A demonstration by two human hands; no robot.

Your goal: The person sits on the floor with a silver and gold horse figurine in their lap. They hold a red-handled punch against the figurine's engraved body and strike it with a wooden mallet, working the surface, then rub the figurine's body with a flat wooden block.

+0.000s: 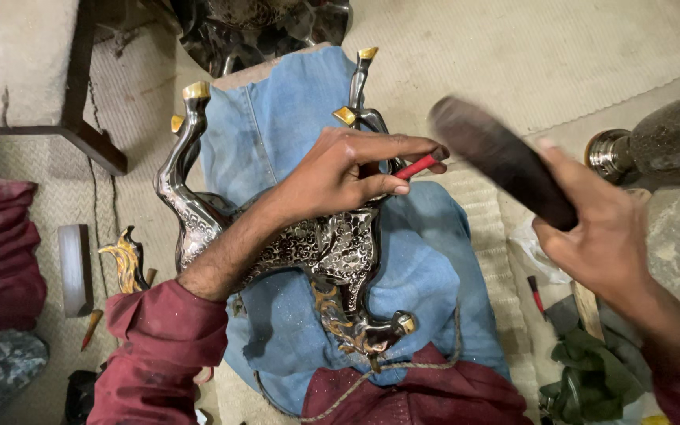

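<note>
Engraving in progress. Left hand (pixel 332 177) pinches a red-tipped chisel (pixel 417 166) against the silver horse figure (pixel 324 252) lying beneath its fingers; right hand (pixel 600 236) grips a raised dark mallet (pixel 501 157). A square strike on the chisel head seems called for next.

Silver-black engraved horse (pixel 332 252), gold hooves; red tool (pixel 416 166); blue denim cloth (pixel 419 267)
</note>
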